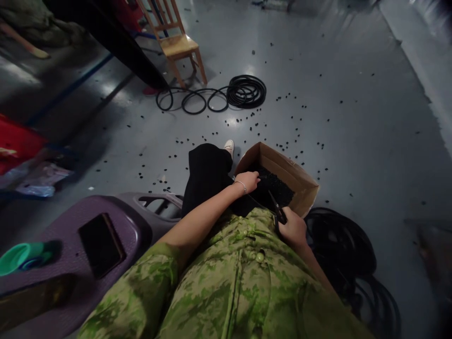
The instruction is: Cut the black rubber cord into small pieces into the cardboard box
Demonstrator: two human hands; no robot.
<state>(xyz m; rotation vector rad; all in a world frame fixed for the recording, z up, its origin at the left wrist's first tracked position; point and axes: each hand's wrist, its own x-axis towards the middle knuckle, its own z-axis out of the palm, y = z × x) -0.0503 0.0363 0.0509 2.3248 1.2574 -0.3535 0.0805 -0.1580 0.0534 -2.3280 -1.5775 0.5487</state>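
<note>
My left hand (248, 181), with a thin bracelet at the wrist, is closed over the near left side of an open cardboard box (306, 184). A short, thin dark piece pokes out past its fingers; its kind is hard to make out. My right hand (294, 227) grips a pair of dark-handled scissors (279, 211) by the box's near edge, blades pointing up and left toward the left hand. Inside the box lies a heap of small black pieces (278, 185). A thin line runs below the left hand toward the scissors.
Coiled black tubing (246, 92) lies ahead, with more black coils (341, 242) at my right. Small black bits dot the grey floor (370, 141). A wooden chair (179, 45) stands ahead left. On a purple stool (132, 221) rest a phone (101, 245) and a green cup (21, 258).
</note>
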